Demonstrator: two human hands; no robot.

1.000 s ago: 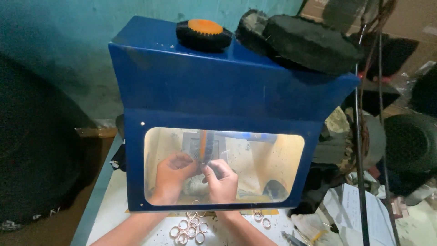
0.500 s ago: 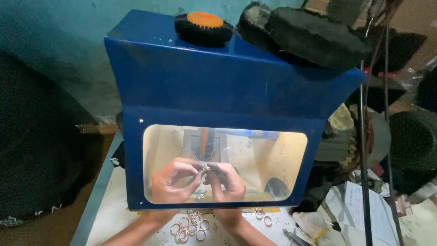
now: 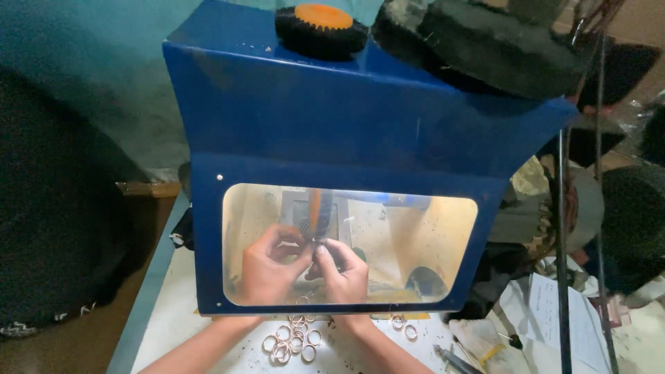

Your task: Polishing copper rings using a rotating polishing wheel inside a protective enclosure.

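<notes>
Both my hands reach under a blue metal hood (image 3: 346, 125) and show through its clear lit window (image 3: 429, 235). My left hand (image 3: 267, 266) and my right hand (image 3: 343, 270) meet fingertip to fingertip, pinching one small object against a spinning orange-and-dark wheel (image 3: 315, 211). The object is too small and blurred to name; it may be a ring. Several metal rings (image 3: 291, 341) lie on the white table between my forearms, just outside the hood.
A black brush wheel with an orange hub (image 3: 321, 28) and dark buffing pads (image 3: 485, 48) rest on top of the hood. A thin upright rod (image 3: 562, 242) stands at the right, with papers (image 3: 554, 318), rags and a tool (image 3: 454, 359) beside it.
My hands have lifted a little and come closer together at the wheel. The camera has tipped slightly, so the hood sits a bit lower in view.
</notes>
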